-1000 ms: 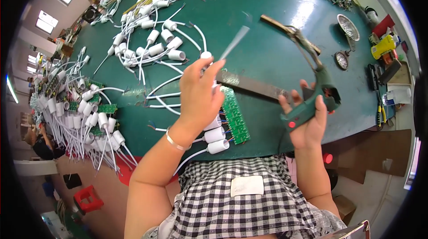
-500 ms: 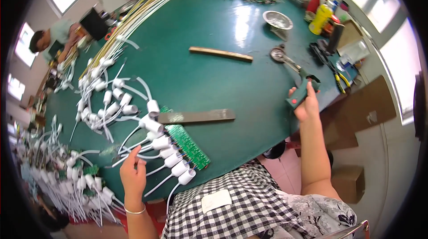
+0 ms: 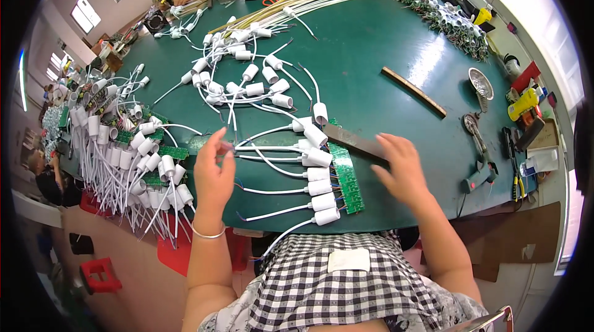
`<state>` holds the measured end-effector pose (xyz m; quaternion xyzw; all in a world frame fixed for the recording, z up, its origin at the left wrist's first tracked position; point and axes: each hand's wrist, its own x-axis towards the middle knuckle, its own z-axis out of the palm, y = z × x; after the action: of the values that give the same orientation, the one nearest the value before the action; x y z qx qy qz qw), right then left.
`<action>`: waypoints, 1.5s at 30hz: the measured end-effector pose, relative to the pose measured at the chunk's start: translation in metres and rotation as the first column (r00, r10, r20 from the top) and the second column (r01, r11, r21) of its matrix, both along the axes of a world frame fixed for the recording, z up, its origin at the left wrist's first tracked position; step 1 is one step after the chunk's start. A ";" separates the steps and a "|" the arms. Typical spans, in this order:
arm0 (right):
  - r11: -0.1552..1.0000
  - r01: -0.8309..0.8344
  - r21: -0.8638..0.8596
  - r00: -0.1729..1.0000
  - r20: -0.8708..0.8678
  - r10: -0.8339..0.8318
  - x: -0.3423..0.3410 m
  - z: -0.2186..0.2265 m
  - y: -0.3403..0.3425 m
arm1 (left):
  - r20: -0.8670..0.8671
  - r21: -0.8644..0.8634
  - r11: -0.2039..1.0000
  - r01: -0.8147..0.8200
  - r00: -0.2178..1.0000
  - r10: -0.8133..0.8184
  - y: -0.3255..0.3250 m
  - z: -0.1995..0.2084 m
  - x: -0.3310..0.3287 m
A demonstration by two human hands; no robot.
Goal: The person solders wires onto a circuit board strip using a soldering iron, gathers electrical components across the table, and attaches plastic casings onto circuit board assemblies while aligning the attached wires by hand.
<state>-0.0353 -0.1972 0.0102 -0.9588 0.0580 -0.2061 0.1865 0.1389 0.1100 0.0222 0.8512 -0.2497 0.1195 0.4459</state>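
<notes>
A green circuit board [image 3: 348,177] lies near the table's front edge. White cylindrical sockets [image 3: 318,174] line its left side, their white cables running leftward. Across the board's upper part rests a flat dark bar [image 3: 356,141]. My right hand [image 3: 402,168] is open, thumb and fingers apart at the bar's right end; whether it touches the bar I cannot tell. Beside the cable ends, my left hand [image 3: 215,168] is open with fingers loosely bent, holding nothing visible. The green-handled soldering gun [image 3: 481,175] lies on the table to the right, out of my hands.
Loose white sockets with cables [image 3: 247,78] spread beyond the board. A large heap of wired sockets and boards [image 3: 133,165] stands at left. A wooden strip [image 3: 413,90], metal bowl [image 3: 481,83], pliers [image 3: 516,183] and yellow bottle [image 3: 523,104] are at right. Two people work across the table.
My right hand has let go of the soldering gun and moved left to the bar. The view has swung left. My left hand remains by the cable ends.
</notes>
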 end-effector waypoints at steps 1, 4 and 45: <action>0.992 -0.052 -0.116 0.999 -0.018 0.050 0.016 -0.006 0.004 | 0.013 0.002 1.000 0.007 1.000 -0.007 -0.008 0.006 -0.002; 0.995 -0.045 -0.094 0.971 -0.240 0.021 0.035 -0.029 -0.010 | 0.098 0.045 0.999 0.010 0.995 -0.015 -0.005 0.010 -0.006; 0.983 -0.082 -0.165 0.956 -0.291 0.031 0.067 -0.009 0.058 | 0.141 0.487 0.811 -0.326 0.945 0.295 -0.032 -0.010 0.286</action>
<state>0.0314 -0.1395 0.0008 -0.9925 0.0385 -0.0636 0.0968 0.4251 0.0778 0.0123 0.9630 -0.1430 0.1464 0.1751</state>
